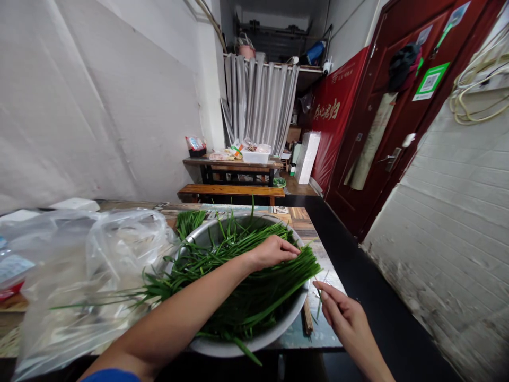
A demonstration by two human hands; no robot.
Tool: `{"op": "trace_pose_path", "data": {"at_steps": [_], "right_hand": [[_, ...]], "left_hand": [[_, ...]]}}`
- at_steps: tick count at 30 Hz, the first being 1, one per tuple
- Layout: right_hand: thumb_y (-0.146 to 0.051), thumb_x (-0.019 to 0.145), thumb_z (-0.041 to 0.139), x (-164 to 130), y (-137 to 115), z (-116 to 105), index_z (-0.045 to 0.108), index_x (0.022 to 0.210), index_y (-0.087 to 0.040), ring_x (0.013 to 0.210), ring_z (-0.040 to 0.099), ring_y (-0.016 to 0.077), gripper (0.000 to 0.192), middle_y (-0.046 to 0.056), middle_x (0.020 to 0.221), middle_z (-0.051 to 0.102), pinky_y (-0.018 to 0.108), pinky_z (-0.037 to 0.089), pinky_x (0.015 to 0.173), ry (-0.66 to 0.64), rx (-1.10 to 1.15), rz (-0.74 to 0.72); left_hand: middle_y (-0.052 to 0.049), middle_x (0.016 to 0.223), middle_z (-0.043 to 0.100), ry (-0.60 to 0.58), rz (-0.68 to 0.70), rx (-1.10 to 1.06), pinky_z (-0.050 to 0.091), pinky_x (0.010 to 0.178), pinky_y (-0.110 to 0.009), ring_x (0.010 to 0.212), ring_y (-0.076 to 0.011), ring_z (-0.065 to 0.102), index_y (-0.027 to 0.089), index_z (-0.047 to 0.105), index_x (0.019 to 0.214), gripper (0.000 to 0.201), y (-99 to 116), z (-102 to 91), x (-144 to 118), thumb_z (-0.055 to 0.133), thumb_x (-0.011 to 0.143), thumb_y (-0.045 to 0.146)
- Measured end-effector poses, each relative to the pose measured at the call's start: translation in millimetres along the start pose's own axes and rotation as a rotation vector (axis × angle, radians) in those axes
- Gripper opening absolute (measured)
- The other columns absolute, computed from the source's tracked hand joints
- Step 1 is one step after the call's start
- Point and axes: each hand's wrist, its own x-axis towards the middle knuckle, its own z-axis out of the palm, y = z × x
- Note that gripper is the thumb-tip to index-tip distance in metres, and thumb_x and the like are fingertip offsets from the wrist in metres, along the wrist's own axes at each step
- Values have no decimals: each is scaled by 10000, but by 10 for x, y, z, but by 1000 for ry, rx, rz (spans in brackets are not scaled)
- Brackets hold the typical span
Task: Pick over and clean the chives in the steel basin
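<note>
A large metal basin stands on the table, heaped with long green chives whose cut ends bunch together at the right rim. My left hand reaches across the heap, its fingers pinched at the top of these cut ends. Just right of the rim, my right hand is closed, thumb and forefinger pinching a thin chive blade. Part of that blade is hidden by the fingers. A smaller bunch of chives lies behind the basin on its left.
Clear plastic bags cover the left of the table. A bundle of thin sticks lies beside the basin. Farther back are a bench and a second table with a white tub. A red door is at the right.
</note>
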Motion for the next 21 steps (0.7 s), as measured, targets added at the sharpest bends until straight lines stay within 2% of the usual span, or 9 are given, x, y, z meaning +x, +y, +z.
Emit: {"op": "trace_pose_path", "data": {"at_steps": [3, 4, 5, 7, 9, 10, 14, 21], "right_hand": [[-456, 821, 490, -19, 9, 19, 597, 1118, -64, 413, 256, 93, 504, -72, 475, 296, 223, 187, 403, 5, 11, 16], [-458, 818, 493, -35, 13, 21, 602, 1109, -67, 414, 263, 95, 500, -70, 475, 299, 224, 194, 404, 12, 15, 24], [-460, 814, 499, -54, 18, 19, 608, 1098, -71, 417, 273, 98, 494, -69, 473, 303, 226, 204, 406, 19, 17, 31], [-461, 808, 508, -97, 29, 9, 616, 1084, -77, 422, 291, 102, 485, -65, 474, 312, 226, 224, 408, 26, 19, 39], [-463, 807, 511, -133, 39, -3, 615, 1085, -77, 426, 295, 101, 486, -64, 478, 314, 223, 233, 407, 27, 20, 43], [-464, 808, 509, -144, 42, -6, 612, 1090, -78, 426, 295, 101, 489, -63, 481, 315, 223, 234, 406, 27, 21, 45], [-465, 804, 514, -151, 38, 2, 615, 1081, -79, 426, 300, 101, 486, -59, 484, 326, 225, 242, 405, 35, 19, 49], [-465, 795, 519, -128, 5, 25, 614, 1069, -66, 418, 285, 96, 493, -63, 474, 310, 223, 230, 394, 37, 26, 55]], "left_hand": [[-52, 948, 691, -120, 64, 129, 438, 768, -229, 841, -161, 612, 135, 692, 948, 292, 18, -104, -10, 593, 704, 260], [-48, 955, 689, -125, 82, 155, 435, 777, -225, 859, -160, 611, 142, 690, 956, 292, 19, -158, -6, 579, 716, 266], [-48, 958, 689, -95, 89, 183, 434, 780, -225, 868, -161, 610, 145, 688, 963, 294, 11, -214, 1, 564, 729, 273], [-55, 952, 689, 60, 61, 280, 432, 780, -235, 870, -168, 610, 147, 690, 956, 288, -36, -313, 24, 535, 749, 274], [-57, 925, 692, 218, 0, 454, 423, 779, -246, 856, -175, 608, 165, 705, 907, 253, -119, -367, 52, 537, 745, 262], [-53, 907, 694, 249, -31, 553, 415, 779, -250, 851, -177, 605, 181, 711, 876, 226, -166, -374, 64, 549, 738, 256], [-52, 848, 687, 253, -94, 773, 373, 810, -298, 850, -199, 591, 208, 713, 778, 135, -311, -333, 97, 607, 701, 238], [-78, 828, 666, 302, -96, 765, 347, 822, -343, 844, -224, 582, 182, 704, 717, 101, -377, -320, 154, 633, 680, 243]]}}
